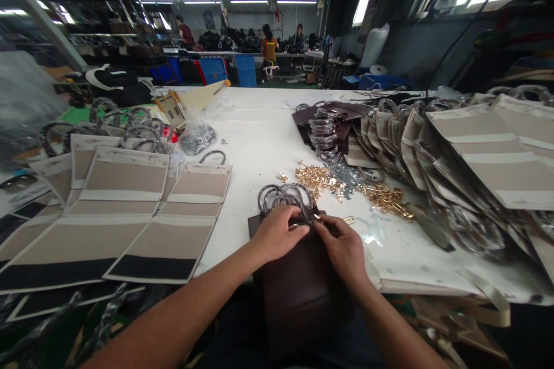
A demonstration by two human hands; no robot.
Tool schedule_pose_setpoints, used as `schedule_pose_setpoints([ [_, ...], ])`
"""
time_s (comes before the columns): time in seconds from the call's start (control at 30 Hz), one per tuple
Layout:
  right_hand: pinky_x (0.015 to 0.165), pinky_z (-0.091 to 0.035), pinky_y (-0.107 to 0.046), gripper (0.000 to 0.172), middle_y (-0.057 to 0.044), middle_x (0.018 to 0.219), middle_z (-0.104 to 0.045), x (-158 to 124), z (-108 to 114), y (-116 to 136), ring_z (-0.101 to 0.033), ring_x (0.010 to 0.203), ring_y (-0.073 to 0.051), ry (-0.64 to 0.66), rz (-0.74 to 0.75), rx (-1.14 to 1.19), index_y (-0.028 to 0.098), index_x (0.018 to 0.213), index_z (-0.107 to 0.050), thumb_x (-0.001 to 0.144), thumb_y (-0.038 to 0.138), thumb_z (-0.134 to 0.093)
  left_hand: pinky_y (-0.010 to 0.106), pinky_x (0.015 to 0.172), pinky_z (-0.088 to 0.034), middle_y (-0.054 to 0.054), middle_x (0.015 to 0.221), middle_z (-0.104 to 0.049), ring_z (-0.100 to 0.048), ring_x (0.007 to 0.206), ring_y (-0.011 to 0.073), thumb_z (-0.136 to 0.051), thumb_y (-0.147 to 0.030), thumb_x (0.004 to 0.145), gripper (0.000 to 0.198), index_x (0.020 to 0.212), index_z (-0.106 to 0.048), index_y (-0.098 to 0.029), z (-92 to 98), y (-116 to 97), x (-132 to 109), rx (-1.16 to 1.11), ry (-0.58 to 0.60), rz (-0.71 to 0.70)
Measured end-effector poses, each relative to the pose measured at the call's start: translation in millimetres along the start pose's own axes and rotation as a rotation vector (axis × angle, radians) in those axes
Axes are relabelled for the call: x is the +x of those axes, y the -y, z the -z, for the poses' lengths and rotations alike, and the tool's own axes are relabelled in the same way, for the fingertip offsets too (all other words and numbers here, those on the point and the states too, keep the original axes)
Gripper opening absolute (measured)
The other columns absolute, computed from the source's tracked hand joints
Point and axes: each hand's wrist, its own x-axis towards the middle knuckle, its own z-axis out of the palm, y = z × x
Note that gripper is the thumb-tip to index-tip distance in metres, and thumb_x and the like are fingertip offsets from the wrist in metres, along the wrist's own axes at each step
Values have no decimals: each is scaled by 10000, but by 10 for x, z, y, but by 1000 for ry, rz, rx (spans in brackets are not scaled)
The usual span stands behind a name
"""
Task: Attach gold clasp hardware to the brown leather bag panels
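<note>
A stack of dark brown bag panels (pixel 298 300) hangs over the near table edge, close to my body. Loop handles (pixel 285 193) in clear plastic wrap stand at its top. My left hand (pixel 279 233) is curled over the panel's top edge at the handle base, thumb and fingers gripping it. Beside it, my right hand (pixel 346 247) pinches a small gold-coloured metal fitting (pixel 317 218) at the same edge; the fingers partly hide it. Just beyond lie loose gold-coloured fittings (pixel 314 177), with a second heap of fittings (pixel 387 199) further right.
Beige-lined panels (pixel 125 225) overlap on the left. More panels with wrapped handles (pixel 485 150) are piled on the right, and dark brown pieces (pixel 329 118) lie behind the fittings. Flat silver plates (pixel 370 230) rest on the white table (pixel 255 127). People work in the background.
</note>
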Motion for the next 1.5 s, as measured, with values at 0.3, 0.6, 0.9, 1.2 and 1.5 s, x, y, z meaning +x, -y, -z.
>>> schedule_pose_setpoints([
  [0.3, 694, -548, -335, 278, -30, 879, -789, 101, 304, -127, -703, 693, -211, 207, -36, -238, 234, 1030, -780, 852, 423, -680, 459, 933, -487, 134, 1083, -695, -617, 1078, 349, -781, -378, 797, 419, 1110, -601, -166, -168, -73, 3, 499, 113, -90],
  [0.6, 837, -531, -348, 205, -16, 998, -798, 42, 368, -117, -728, 871, -240, 217, 111, -388, 286, 1007, -780, 882, 353, -633, 342, 725, -498, 87, 1043, -715, -699, 889, 284, -803, -354, 688, 454, 1052, -575, -206, -191, -128, 162, 405, 211, 67],
  [0.9, 681, -496, -295, 221, 1, 807, -766, -47, 495, 35, -710, 747, -206, 189, 0, -307, 266, 1004, -764, 875, 401, -645, 300, 681, -416, 18, 916, -693, -670, 829, 233, -760, -287, 718, 374, 1016, -539, -239, -106, -233, 91, 297, 171, 74],
  [1.2, 701, -487, -298, 217, 0, 828, -772, -174, 559, 144, -725, 752, -205, 191, 36, -294, 260, 1015, -738, 898, 400, -619, 292, 672, -376, -32, 808, -618, -594, 742, 185, -747, -196, 734, 302, 906, -502, -241, -83, -345, 20, 118, 68, 28],
  [1.5, 675, -481, -295, 177, -4, 813, -770, -264, 506, 191, -736, 742, -215, 97, 119, -378, 268, 1020, -716, 923, 364, -603, 289, 662, -363, -45, 773, -596, -570, 709, 172, -681, -128, 741, 260, 877, -495, -249, -44, -517, -73, 99, 32, -79],
])
